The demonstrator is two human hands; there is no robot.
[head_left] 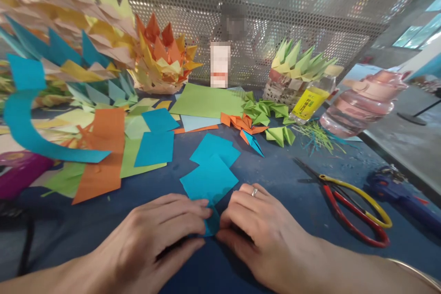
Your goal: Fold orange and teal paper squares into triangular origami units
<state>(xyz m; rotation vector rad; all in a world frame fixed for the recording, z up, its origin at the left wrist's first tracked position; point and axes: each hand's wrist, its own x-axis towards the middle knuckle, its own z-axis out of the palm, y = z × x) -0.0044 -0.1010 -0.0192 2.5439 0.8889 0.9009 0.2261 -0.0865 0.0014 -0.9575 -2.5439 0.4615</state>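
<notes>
Close in front of me, a small piece of blue paper [212, 222] lies between my two hands at the table's near side. My left hand [168, 225] presses the paper's left part, its fingers together. On the right side, my right hand [250, 225], with a ring on one finger, pinches the paper's edge. Just beyond the fingertips rests a square blue sheet [209, 178], overlapping further blue sheets [210, 147]. Much of the held piece is hidden by my fingers, so its exact fold cannot be made out.
Scissors [354, 206] and a blue glue gun [403, 197] lie at right. A pink water bottle [361, 101], yellow-labelled bottle [312, 96] and folded paper pieces [244, 124] stand or lie behind. Left are orange paper [103, 156], a curled blue strip [37, 138] and a purple tool [24, 172].
</notes>
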